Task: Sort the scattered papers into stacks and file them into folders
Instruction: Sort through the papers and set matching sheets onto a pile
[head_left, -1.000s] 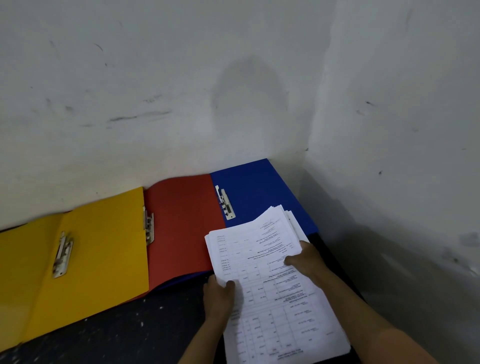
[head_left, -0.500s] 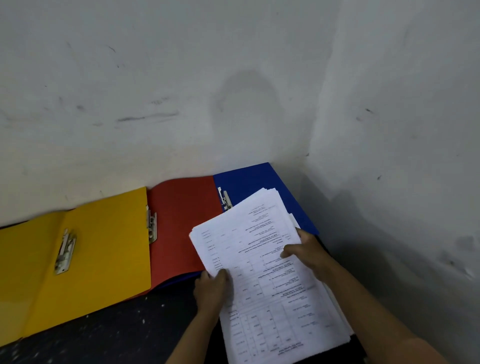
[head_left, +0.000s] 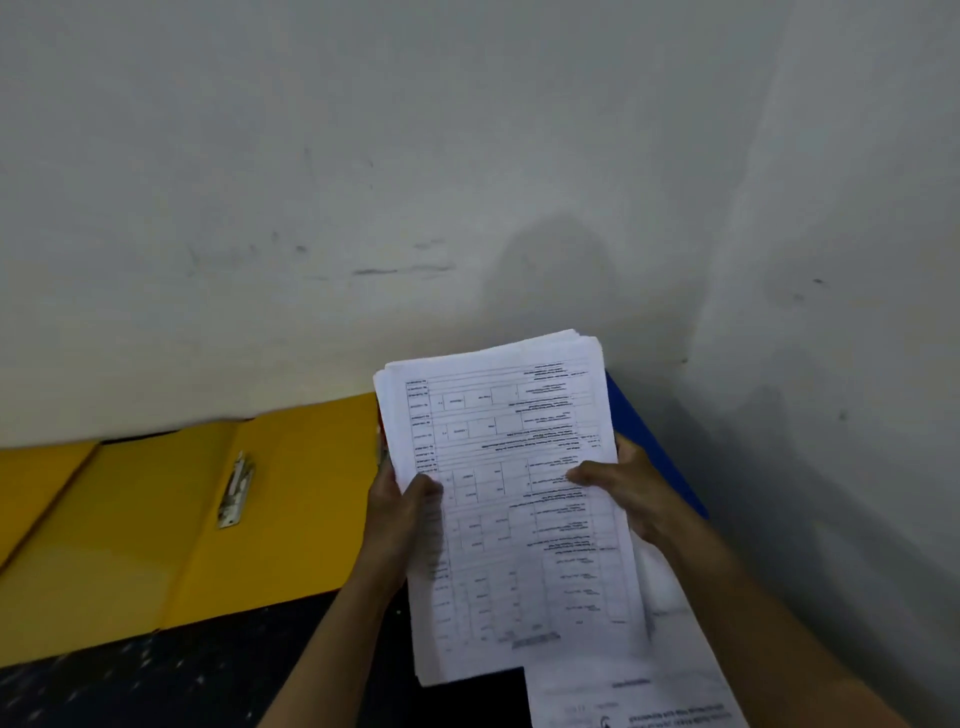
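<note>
Both hands, left (head_left: 402, 512) and right (head_left: 631, 491), each grip pinching a side edge of the raised paper stack (head_left: 511, 499) beside the open yellow folder (head_left: 171, 525), could let the unevenly aligned sheets fan out and slip below the grips.

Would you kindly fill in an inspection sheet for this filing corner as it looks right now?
Surface: dark speckled tabletop.
Job's things: stack of printed papers held up in both hands; yellow folder open flat, metal clip showing; blue folder mostly hidden behind the papers; more sheets lying lower right.
Clutter: nothing seen.
Grippers: left hand and right hand each grip a side edge of the stack.
Cables: nothing seen.
Surroundings: scuffed white walls meeting in a corner.
</note>
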